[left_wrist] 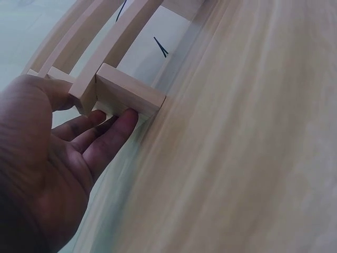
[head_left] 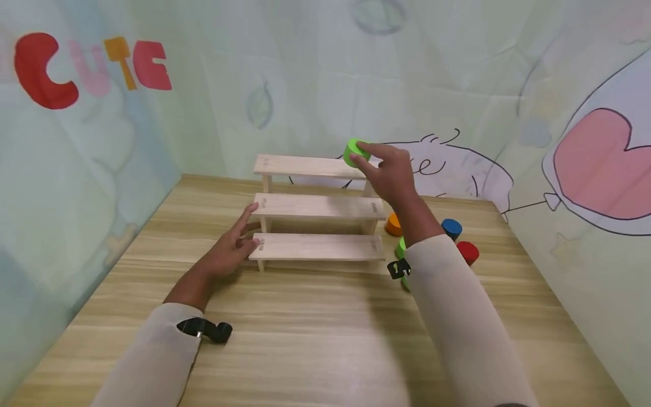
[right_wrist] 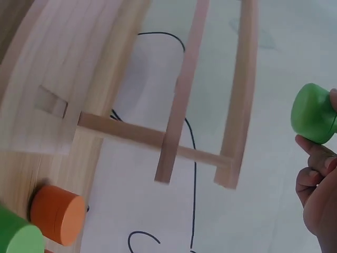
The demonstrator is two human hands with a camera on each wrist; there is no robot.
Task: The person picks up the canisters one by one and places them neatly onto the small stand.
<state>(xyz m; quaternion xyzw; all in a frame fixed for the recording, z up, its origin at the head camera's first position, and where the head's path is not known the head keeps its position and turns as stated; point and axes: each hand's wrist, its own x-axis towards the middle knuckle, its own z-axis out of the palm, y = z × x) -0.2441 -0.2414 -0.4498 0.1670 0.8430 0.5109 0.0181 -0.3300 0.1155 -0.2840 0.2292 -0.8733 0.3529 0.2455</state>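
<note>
Green cylindrical block [head_left: 354,154], likely light, rigid and slightly slippery, best held across its curved side, is pinched by the right hand [head_left: 390,174] in mid-air near the three-tier wooden stand [head_left: 317,206], whose left end the left hand [head_left: 226,249] grips.

Wood-grain bench [head_left: 315,345]; three-tier wooden stand [head_left: 317,206] upright on it. Right grip [head_left: 390,172] pinches green cylinder [head_left: 351,153] by right end of top tier; contact with tier cannot be judged. Left grip [head_left: 228,253] touches stand's left end, middle and bottom tiers. To stand's right: orange cylinder [head_left: 393,225], blue cylinder [head_left: 451,228], red cylinder [head_left: 468,252], other green cylinders [head_left: 400,248] partly hidden by right arm [head_left: 458,305].
</note>
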